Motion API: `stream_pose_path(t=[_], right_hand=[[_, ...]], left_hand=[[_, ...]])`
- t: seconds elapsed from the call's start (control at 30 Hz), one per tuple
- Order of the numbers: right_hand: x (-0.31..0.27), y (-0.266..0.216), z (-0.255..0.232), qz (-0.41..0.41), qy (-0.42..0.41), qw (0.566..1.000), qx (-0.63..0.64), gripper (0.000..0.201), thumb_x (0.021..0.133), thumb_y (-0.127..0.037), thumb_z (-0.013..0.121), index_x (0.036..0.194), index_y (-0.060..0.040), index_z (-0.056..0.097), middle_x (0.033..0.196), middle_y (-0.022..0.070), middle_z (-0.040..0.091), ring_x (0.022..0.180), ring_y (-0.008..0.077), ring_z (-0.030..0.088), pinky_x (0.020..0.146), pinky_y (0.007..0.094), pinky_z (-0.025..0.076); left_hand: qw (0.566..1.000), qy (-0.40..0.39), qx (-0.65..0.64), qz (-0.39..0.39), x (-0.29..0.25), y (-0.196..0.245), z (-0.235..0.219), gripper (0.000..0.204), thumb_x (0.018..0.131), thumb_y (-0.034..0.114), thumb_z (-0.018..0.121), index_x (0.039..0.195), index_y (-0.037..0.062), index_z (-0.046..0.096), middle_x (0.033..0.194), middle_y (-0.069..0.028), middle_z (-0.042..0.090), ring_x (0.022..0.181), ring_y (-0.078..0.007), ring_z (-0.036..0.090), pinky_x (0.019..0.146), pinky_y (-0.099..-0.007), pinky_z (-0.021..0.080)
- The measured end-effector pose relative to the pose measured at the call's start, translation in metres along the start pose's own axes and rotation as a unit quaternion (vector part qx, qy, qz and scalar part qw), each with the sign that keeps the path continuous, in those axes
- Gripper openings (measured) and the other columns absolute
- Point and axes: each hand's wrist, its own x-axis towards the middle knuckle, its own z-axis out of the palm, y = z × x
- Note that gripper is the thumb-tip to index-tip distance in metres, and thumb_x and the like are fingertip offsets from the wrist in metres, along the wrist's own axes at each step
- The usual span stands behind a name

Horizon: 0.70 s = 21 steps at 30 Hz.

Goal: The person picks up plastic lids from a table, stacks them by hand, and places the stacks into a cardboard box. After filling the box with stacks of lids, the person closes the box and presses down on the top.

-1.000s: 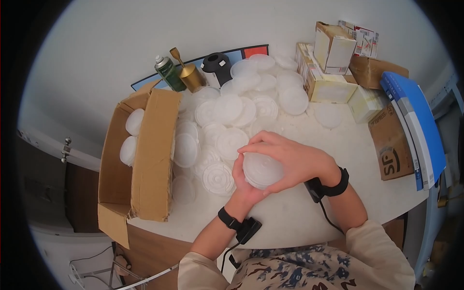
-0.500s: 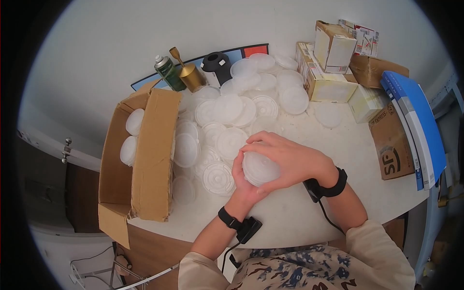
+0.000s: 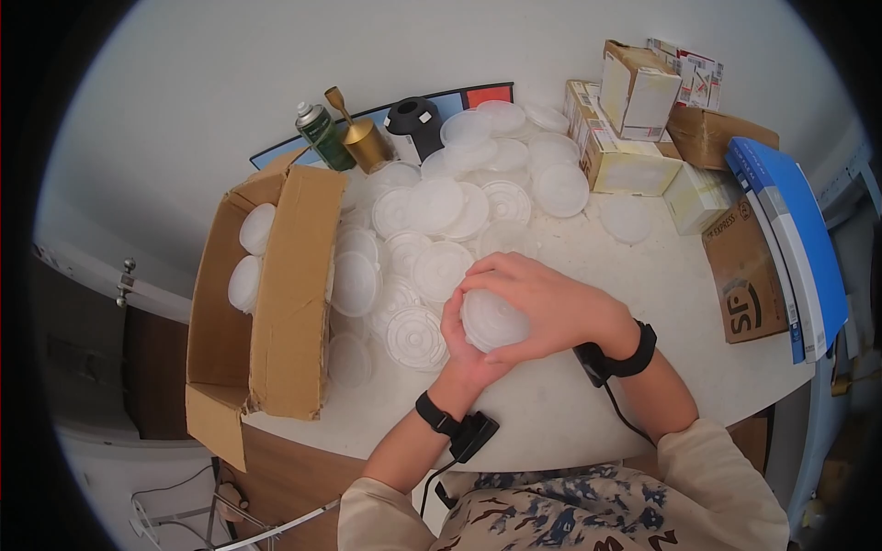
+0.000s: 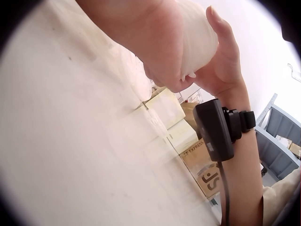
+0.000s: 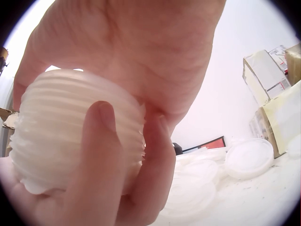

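Both hands hold a stack of translucent white plastic lids above the table near its front. My left hand grips the stack from below and the left, with its thumb along the side. From the right, my right hand curves over it, fingers at the far side and thumb at the near side. The right wrist view shows the ridged edges of the stacked lids with fingers wrapped about them. Beyond the hands spreads a loose pile of similar lids.
An open cardboard box stands at the left with a few lids inside. Behind the pile are a green spray can, a brass-coloured object and a black-topped item. Cartons and blue binders line the right side.
The right hand has shifted slightly left around the stack, its thumb moving inward along the near edge. The stack stays in both hands at about the same place.
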Motion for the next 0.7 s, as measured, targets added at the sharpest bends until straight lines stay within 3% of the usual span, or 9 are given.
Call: stream_pose_path(t=[0.43, 0.57, 0.7], right_hand=[[0.0006, -0.0001, 0.0059, 0.027, 0.015, 0.999, -0.020, 0.072, 0.066, -0.034, 0.078, 0.126, -0.0038, 0.053, 0.125, 0.0164, 0.052, 0.116, 0.0343, 0.049, 0.101, 0.0400, 0.040], [0.0006, -0.0009, 0.0058, 0.035, 0.013, 0.999, -0.026, 0.072, 0.066, -0.034, 0.078, 0.127, -0.0039, 0.053, 0.125, 0.0165, 0.052, 0.115, 0.0342, 0.049, 0.101, 0.0400, 0.039], [0.0012, -0.0042, -0.0023, 0.026, 0.025, 0.999, 0.028, 0.072, 0.067, -0.029, 0.079, 0.129, -0.0058, 0.053, 0.125, 0.0149, 0.052, 0.116, 0.0316, 0.050, 0.100, 0.0391, 0.042]], left_hand=[[0.999, 0.038, -0.020, 0.008, 0.0018, 0.0015, 0.0003, 0.069, 0.085, 0.063, 0.049, 0.139, 0.0191, 0.045, 0.142, -0.0070, 0.047, 0.132, -0.0279, 0.043, 0.109, -0.0462, 0.035], [0.999, 0.034, -0.032, 0.005, 0.0015, 0.0017, 0.0022, 0.063, 0.086, 0.058, 0.051, 0.135, 0.0184, 0.048, 0.138, -0.0075, 0.050, 0.129, -0.0262, 0.047, 0.106, -0.0426, 0.039], [0.999, 0.034, -0.031, 0.007, -0.0003, 0.0005, 0.0057, 0.068, 0.085, 0.059, 0.052, 0.139, 0.0175, 0.044, 0.139, -0.0082, 0.049, 0.129, -0.0277, 0.047, 0.107, -0.0449, 0.038]])
